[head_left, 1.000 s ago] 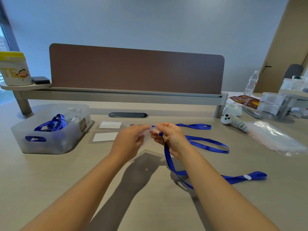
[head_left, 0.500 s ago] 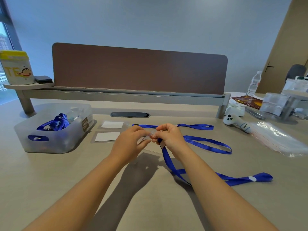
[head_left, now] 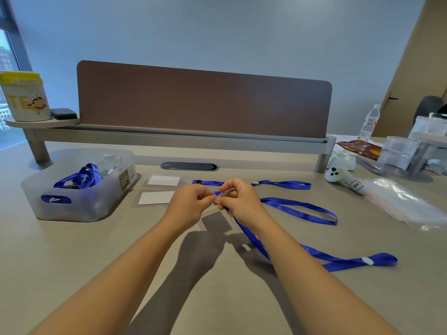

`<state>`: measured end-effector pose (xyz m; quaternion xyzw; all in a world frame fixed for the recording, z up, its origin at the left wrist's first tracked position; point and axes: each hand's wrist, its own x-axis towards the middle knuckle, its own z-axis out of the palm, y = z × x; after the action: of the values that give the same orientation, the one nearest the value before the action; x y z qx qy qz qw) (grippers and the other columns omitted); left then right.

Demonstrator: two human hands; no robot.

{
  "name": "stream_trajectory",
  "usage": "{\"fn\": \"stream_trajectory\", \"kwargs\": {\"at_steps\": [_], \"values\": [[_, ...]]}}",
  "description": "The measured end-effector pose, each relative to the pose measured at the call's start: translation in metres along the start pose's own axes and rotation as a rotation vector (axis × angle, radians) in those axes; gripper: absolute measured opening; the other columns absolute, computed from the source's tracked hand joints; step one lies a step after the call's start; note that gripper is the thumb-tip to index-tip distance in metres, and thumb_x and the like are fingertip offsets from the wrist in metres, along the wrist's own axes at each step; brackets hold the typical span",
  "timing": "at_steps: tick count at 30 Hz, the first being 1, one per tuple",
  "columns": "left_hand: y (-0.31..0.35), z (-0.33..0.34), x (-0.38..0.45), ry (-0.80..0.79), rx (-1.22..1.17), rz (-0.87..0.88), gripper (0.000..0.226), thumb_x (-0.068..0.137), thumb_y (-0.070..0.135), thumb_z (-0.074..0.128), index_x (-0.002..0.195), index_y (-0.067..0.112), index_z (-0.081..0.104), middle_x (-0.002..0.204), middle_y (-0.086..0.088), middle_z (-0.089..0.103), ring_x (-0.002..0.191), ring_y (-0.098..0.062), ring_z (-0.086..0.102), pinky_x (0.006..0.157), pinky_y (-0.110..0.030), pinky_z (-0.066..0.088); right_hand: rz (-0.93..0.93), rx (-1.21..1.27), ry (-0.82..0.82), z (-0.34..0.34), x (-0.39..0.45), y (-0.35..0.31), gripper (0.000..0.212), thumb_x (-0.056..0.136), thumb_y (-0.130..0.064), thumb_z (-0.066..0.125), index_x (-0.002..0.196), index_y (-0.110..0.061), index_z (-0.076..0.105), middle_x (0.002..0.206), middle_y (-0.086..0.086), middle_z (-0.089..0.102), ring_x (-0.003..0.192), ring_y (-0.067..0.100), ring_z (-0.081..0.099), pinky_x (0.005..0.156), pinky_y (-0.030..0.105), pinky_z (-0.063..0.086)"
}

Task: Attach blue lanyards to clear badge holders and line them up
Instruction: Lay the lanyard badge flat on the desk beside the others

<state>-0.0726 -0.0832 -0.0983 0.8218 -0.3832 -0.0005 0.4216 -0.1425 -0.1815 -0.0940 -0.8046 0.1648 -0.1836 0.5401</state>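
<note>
Your left hand (head_left: pixel 187 204) and right hand (head_left: pixel 238 201) both pinch the top of a clear badge holder (head_left: pixel 223 195) just above the surface (head_left: pixel 72 262). Your right hand also grips the clip end of a blue lanyard (head_left: pixel 300 252), which trails across the surface to your right.

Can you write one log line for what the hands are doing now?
left hand: pinches clear holder | right hand: pinches lanyard clip | step: attaching

A yellow-lidded tub (head_left: pixel 25 97) is sitting on a corner shelf (head_left: pixel 43 122) beside a small black case (head_left: pixel 63 113). A water bottle (head_left: pixel 369 122) is standing far right, behind a snack packet (head_left: pixel 360 150).
</note>
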Motion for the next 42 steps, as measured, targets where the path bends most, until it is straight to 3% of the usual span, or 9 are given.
{"fn": "stream_trajectory", "kwargs": {"at_steps": [8, 11, 15, 20, 24, 29, 33, 36, 42], "values": [[-0.001, -0.002, -0.001, 0.003, 0.017, -0.008, 0.015, 0.086, 0.014, 0.051, 0.089, 0.003, 0.061, 0.081, -0.004, 0.054, 0.077, -0.017, 0.050, 0.071, -0.030, 0.042, -0.014, -0.001, -0.003, 0.004, -0.001, -0.001, 0.016, 0.088, -0.001, 0.054, 0.090, -0.015, 0.047, 0.091, 0.008, 0.057, 0.067, 0.006, 0.054, 0.063, 0.016, 0.047], [-0.003, -0.002, -0.002, 0.021, 0.018, -0.007, 0.012, 0.086, 0.013, 0.051, 0.085, 0.003, 0.059, 0.079, -0.004, 0.052, 0.074, -0.017, 0.049, 0.061, -0.025, 0.041, -0.027, -0.013, -0.004, 0.007, 0.000, -0.001, 0.023, 0.088, -0.001, 0.053, 0.081, -0.021, 0.046, 0.090, 0.008, 0.056, 0.068, 0.008, 0.054, 0.066, 0.019, 0.048], [-0.007, -0.002, -0.003, 0.048, 0.044, 0.006, 0.009, 0.085, 0.012, 0.052, 0.077, 0.008, 0.053, 0.079, -0.006, 0.052, 0.072, -0.018, 0.048, 0.059, -0.020, 0.039, -0.057, -0.028, 0.017, 0.013, -0.001, -0.002, 0.033, 0.087, 0.000, 0.053, 0.073, -0.028, 0.042, 0.085, 0.006, 0.055, 0.068, 0.009, 0.053, 0.067, 0.021, 0.048], [-0.011, -0.012, -0.008, 0.096, -0.097, 0.026, 0.014, 0.085, 0.019, 0.054, 0.089, 0.007, 0.060, 0.089, -0.007, 0.058, 0.083, -0.018, 0.051, 0.066, -0.022, 0.042, -0.035, 0.124, -0.001, 0.013, 0.000, -0.009, 0.026, 0.088, -0.001, 0.053, 0.078, -0.023, 0.043, 0.076, 0.002, 0.058, 0.065, 0.011, 0.055, 0.066, 0.021, 0.049], [-0.016, -0.018, -0.020, 0.036, -0.171, 0.033, 0.029, 0.079, 0.021, 0.061, 0.107, 0.013, 0.056, 0.106, -0.002, 0.058, 0.101, -0.015, 0.051, 0.087, -0.030, 0.041, 0.015, 0.261, -0.028, 0.011, 0.001, -0.014, 0.020, 0.087, -0.004, 0.056, 0.085, -0.019, 0.043, 0.076, 0.002, 0.062, 0.061, 0.013, 0.055, 0.058, 0.021, 0.045], [-0.025, -0.022, -0.022, 0.186, -0.073, 0.092, 0.023, 0.082, 0.001, 0.053, 0.103, 0.005, 0.062, 0.105, -0.016, 0.066, 0.091, -0.022, 0.057, 0.079, -0.028, 0.043, 0.107, 0.208, -0.037, 0.013, -0.002, -0.011, 0.021, 0.085, -0.011, 0.061, 0.094, -0.012, 0.042, 0.076, 0.004, 0.058, 0.054, 0.012, 0.051, 0.051, 0.022, 0.040], [-0.037, -0.029, -0.017, 0.299, 0.116, 0.152, 0.023, 0.084, 0.000, 0.051, 0.103, 0.005, 0.063, 0.103, -0.018, 0.068, 0.092, -0.031, 0.060, 0.076, -0.029, 0.042, 0.193, 0.064, -0.140, 0.005, -0.004, -0.003, 0.010, 0.087, -0.022, 0.058, 0.080, -0.016, 0.053, 0.073, 0.003, 0.063, 0.049, 0.009, 0.047, 0.048, 0.019, 0.039], [-0.052, -0.032, -0.019, 0.266, 0.246, 0.151, 0.025, 0.086, 0.002, 0.049, 0.106, 0.008, 0.062, 0.110, -0.015, 0.066, 0.099, -0.032, 0.058, 0.081, -0.037, 0.047, 0.190, -0.141, -0.146, 0.001, -0.002, 0.006, 0.016, 0.087, -0.013, 0.056, 0.071, -0.017, 0.054, 0.068, 0.002, 0.061, 0.056, 0.008, 0.052, 0.053, 0.020, 0.041], [-0.074, -0.016, -0.037, -0.127, 0.672, 0.083, 0.025, 0.089, 0.014, 0.044, 0.110, 0.014, 0.058, 0.122, -0.008, 0.059, 0.110, -0.027, 0.049, 0.092, -0.038, 0.041, 0.121, -0.721, 0.044, 0.011, -0.005, 0.027, 0.023, 0.093, -0.010, 0.042, 0.110, -0.011, 0.057, 0.111, 0.006, 0.062, 0.103, 0.021, 0.056, 0.092, 0.033, 0.044]]}}
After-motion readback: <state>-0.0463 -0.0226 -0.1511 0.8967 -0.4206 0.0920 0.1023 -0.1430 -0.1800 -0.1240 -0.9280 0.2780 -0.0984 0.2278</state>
